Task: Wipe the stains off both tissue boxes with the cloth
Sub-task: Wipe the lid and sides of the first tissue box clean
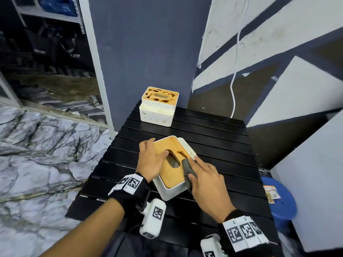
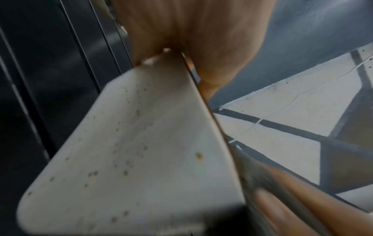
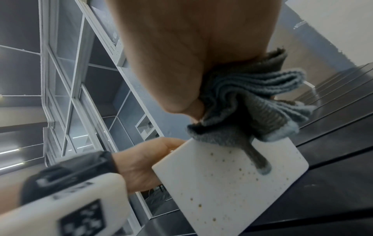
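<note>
A white tissue box [image 1: 171, 190] with a wooden lid [image 1: 171, 175] sits near the front of the black slatted counter [image 1: 213, 145], its long axis running from near-left to far-right. The lid shows a dark oval slot and one brown streak beside it; the wrist views show small brown specks scattered over the box's white sides. The left hand [image 1: 150, 160] lies flat on the lid's left part, fingers relaxed, thumb at the slot's edge and fingertips over the far rim. The right hand [image 1: 207, 184] has its grip closed around a bunched grey cloth [image 1: 188, 173], pressing it onto the lid's right edge, with a loose corner hanging down the box's side. A second tissue box [image 1: 157, 110] stands well apart at the far-left end of the counter against a dark blue wall, its wooden lid covered with dark brown blotches and its white front speckled. On a dark bag [image 1: 70, 51] beyond the counter's left, the letters "STOP" can be read. A blue stool [image 1: 280, 199] stands to the right.
</note>
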Demonstrator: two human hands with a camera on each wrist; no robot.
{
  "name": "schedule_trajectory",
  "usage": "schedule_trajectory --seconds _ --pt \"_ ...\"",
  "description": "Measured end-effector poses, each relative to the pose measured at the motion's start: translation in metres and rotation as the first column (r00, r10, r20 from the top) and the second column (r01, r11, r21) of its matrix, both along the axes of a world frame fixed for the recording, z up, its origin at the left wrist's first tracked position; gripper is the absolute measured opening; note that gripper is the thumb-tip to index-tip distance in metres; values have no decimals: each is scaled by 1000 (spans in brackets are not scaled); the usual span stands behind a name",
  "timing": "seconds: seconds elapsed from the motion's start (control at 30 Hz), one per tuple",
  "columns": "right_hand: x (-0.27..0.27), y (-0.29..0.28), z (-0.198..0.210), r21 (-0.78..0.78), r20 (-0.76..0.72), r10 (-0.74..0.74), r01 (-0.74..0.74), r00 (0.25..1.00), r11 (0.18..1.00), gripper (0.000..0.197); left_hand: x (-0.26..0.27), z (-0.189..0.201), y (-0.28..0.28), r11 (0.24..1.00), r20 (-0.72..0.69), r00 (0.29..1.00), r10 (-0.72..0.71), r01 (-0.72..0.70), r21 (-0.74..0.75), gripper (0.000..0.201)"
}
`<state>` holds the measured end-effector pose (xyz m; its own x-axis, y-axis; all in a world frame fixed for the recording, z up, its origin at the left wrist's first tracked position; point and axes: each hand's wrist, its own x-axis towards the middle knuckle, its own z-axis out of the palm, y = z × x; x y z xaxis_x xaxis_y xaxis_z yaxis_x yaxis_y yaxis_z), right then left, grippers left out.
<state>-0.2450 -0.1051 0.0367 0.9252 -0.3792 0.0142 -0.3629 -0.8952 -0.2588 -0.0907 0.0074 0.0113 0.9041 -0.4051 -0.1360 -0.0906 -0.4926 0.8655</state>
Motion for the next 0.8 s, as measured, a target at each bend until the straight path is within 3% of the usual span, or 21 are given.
schedule_trajectory --seconds 0.1,0.23,0.37,0.6,0.8 --pt "-9 -3 6 17 -43 73 -73 996 997 48 17 8 -2 982 0 982 -188 188 23 59" --pt "-13 1 4 -81 -45 84 -88 995 993 47 31 17 -4 918 -14 923 -385 385 93 54" --pt "-8 11 -3 -111 44 7 -2 999 994 47 32 14 -7 904 7 908 -419 416 101 53" --pt "46 -4 3 -121 -24 -22 19 999 992 50 33 10 -8 899 46 902 -430 423 112 53" --pt "5 7 3 -73 -71 27 -32 997 997 60 34 5 -9 894 59 896 -439 430 126 52"
